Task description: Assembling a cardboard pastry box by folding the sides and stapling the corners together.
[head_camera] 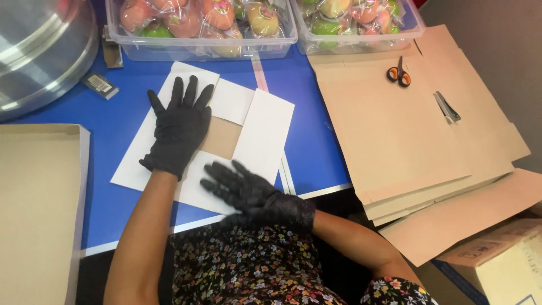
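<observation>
Left hand (179,127): gloved, spread flat, pressing the white folded carton (261,133) at frame centre.
Right hand (248,192): gloved, open, on its near flap.
Carton axis: seemingly slanting toward lower left.

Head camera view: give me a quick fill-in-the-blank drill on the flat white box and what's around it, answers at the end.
1. Both hands, the left hand and the right hand, wear ____ gloves.
2. The flat white box lies on a ____ table.
3. The orange-handled ____ lie on the stack of brown cardboard sheets.
4. The two clear bins at the table's far edge hold wrapped ____.

Missing words: black; blue; scissors; fruit
</observation>
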